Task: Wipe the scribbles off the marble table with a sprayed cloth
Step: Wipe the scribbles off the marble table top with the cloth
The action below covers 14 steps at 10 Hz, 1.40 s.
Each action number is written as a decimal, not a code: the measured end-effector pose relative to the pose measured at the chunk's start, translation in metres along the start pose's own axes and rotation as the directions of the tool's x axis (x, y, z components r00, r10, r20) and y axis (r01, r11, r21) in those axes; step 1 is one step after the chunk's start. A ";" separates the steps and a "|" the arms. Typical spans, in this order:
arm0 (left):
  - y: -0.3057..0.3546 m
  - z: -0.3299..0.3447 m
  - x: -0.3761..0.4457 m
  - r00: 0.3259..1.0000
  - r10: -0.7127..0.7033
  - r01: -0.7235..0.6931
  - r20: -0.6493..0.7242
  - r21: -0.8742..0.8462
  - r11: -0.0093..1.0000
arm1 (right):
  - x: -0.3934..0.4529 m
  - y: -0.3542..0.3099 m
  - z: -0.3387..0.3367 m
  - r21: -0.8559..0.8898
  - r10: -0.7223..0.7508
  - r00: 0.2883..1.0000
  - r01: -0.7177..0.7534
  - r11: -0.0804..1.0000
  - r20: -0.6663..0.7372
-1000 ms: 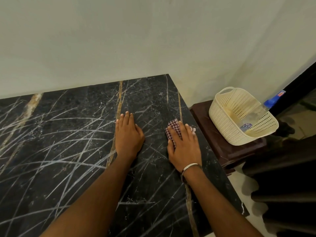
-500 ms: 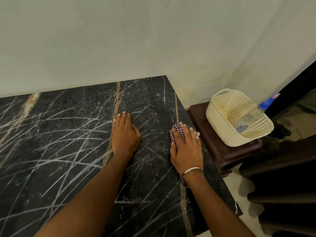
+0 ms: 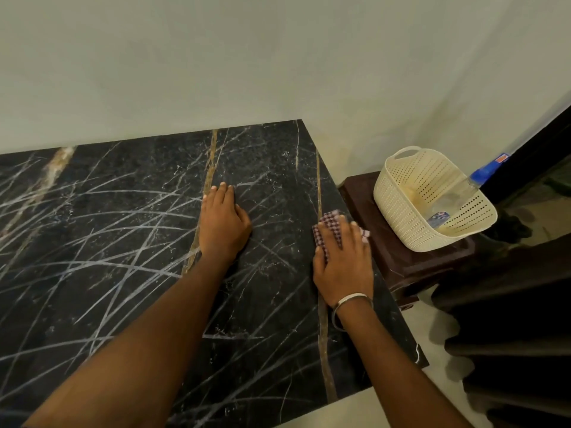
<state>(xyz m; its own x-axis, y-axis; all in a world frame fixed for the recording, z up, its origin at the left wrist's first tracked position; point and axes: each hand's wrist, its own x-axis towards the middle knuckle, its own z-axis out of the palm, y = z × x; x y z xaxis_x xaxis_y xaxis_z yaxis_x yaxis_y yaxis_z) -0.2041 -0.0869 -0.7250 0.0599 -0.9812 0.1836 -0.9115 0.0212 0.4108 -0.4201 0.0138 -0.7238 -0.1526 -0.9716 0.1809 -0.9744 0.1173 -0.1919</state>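
Note:
The black marble table (image 3: 117, 230) has white and gold veins; I cannot tell scribbles from the veins. My left hand (image 3: 223, 225) lies flat on the marble near a gold vein, fingers straight. My right hand (image 3: 343, 261) presses flat on a small checked cloth (image 3: 331, 223) at the table's right edge. Most of the cloth is hidden under the fingers; a corner sticks out to the right past the edge.
A dark wooden stool (image 3: 398, 257) stands right of the table. On it sits a cream perforated basket (image 3: 398, 205) holding a clear spray bottle with a blue cap (image 3: 482, 174). A pale wall runs behind the table. Dark furniture fills the right side.
My right hand has slid the cloth to the right, up to the table's edge. My left hand has stayed flat in about the same place.

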 end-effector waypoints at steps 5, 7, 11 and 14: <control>0.000 -0.001 0.001 1.000 0.007 -0.007 0.007 -0.002 1.000 | -0.009 0.025 -0.006 -0.019 0.026 1.000 -0.026 0.999 0.004; 0.000 -0.001 0.000 1.000 0.006 -0.005 0.006 -0.013 1.000 | -0.034 -0.010 -0.001 0.080 -0.096 0.995 0.095 0.992 0.009; 0.001 -0.003 -0.001 1.000 0.009 -0.009 0.008 -0.001 1.000 | -0.039 0.018 -0.008 0.003 -0.007 1.000 0.008 1.000 -0.023; 0.002 -0.006 -0.002 1.000 0.021 -0.021 0.013 -0.023 1.000 | -0.046 0.039 -0.011 0.023 -0.095 0.995 0.094 0.995 0.024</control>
<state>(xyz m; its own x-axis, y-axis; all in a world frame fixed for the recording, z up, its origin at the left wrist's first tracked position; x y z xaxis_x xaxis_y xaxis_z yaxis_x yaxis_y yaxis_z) -0.2041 -0.0839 -0.7193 0.0355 -0.9829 0.1807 -0.9030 0.0459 0.4271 -0.4532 0.0651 -0.7288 -0.0553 -0.9830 0.1749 -0.9804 0.0202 -0.1960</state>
